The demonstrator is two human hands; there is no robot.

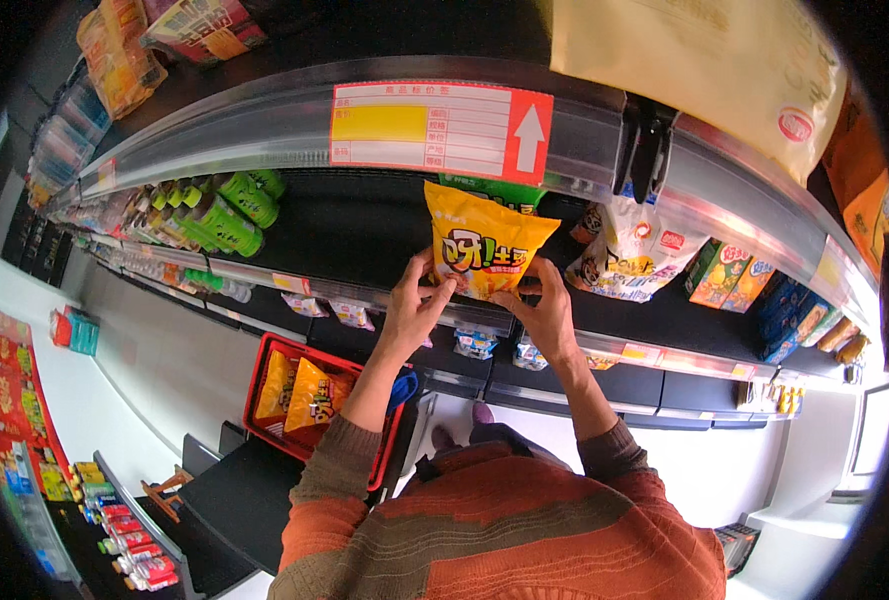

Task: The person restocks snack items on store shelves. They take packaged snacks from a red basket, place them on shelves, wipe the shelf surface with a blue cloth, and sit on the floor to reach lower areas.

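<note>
A yellow bag of potato snacks (489, 240) stands upright at the front of a black store shelf (339, 232). My left hand (418, 304) grips its lower left side, thumb on the front. On the lower right side my right hand (542, 307) holds it the same way, its thumb near the bottom edge. Behind the bag shows the top of a green snack bag (523, 196); the rest of that one is hidden. Below my left forearm sits a red shopping basket (264, 360) with yellow snack bags (313, 397) inside.
Above the bag runs a shelf edge with a price tag holder (444, 131). White snack bags (639, 251) and small boxes (729, 277) stand to the right, green bottles (227, 217) to the left. The basket rests by a black surface (242, 495); bottled drinks (133, 547) line a shelf lower left.
</note>
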